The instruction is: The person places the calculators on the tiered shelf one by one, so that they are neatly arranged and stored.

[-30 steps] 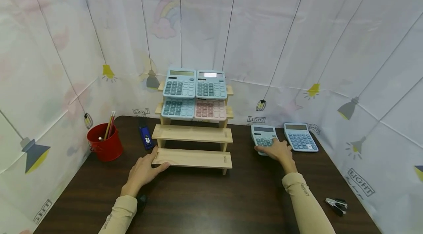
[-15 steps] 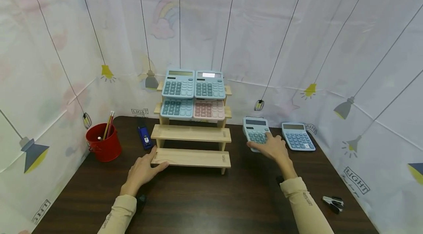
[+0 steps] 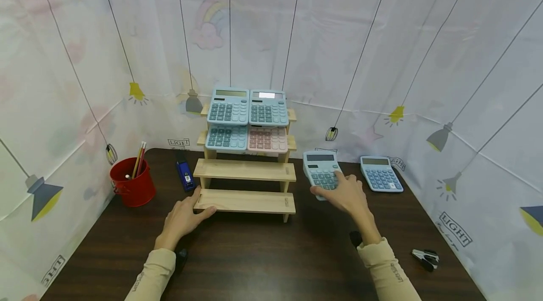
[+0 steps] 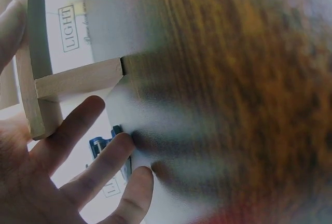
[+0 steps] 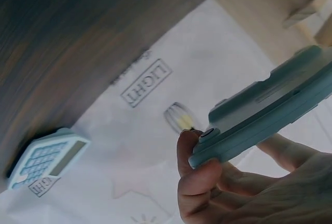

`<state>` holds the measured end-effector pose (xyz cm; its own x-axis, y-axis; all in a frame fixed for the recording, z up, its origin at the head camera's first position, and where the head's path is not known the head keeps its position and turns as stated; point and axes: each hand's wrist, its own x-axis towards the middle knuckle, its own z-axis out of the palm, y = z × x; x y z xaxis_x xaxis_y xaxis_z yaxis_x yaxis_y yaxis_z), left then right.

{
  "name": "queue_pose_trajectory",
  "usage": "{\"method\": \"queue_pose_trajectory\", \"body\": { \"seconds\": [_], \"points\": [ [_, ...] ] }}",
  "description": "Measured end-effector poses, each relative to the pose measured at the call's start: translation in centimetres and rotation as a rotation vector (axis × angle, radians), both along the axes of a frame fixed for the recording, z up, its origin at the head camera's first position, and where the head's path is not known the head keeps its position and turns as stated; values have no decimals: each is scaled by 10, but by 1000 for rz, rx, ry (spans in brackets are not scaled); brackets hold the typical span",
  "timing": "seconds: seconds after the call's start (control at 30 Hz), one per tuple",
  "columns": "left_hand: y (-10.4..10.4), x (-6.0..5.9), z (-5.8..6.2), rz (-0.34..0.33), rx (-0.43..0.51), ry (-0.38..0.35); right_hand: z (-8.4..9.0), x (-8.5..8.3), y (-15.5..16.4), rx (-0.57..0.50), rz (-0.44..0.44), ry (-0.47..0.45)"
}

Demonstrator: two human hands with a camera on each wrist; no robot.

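A tiered wooden display rack [image 3: 246,201] stands mid-table. On its upper steps sit several calculators, mostly light blue [image 3: 229,106], with one pink calculator [image 3: 267,140]. My left hand [image 3: 182,221] holds the left end of the lowest step, thumb at its front edge and index finger toward the back corner. In the left wrist view its other fingers [image 4: 104,164] stretch out beside the rack. To the right of the rack, my right hand [image 3: 345,192] grips a light blue calculator [image 3: 321,169] by its side. The right wrist view shows this calculator [image 5: 264,110] raised above the table and tilted.
Another blue calculator [image 3: 381,173] lies at the back right. A stapler-like black and silver tool [image 3: 426,259] is at the right edge. To the left are a red bucket [image 3: 133,190] with pencils and a dark blue stapler [image 3: 185,176]. A printed curtain [image 3: 360,32] surrounds the table.
My right hand has lifted the calculator and carried it left, away from the other blue one and closer to the rack. The left hand stays at the lowest step.
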<state>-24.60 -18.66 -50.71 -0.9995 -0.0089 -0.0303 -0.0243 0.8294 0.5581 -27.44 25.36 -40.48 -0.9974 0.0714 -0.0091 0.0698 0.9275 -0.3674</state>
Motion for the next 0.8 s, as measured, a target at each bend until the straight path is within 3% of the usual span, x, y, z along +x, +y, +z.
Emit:
{"method": "queue_pose_trajectory", "body": {
  "seconds": [0.37,0.8],
  "points": [
    [0,-1,1,-4,0,9,5,25,-32,26,75,61],
    [0,0,0,-3,0,0,4,24,-71,102,169,108]
  ]
}}
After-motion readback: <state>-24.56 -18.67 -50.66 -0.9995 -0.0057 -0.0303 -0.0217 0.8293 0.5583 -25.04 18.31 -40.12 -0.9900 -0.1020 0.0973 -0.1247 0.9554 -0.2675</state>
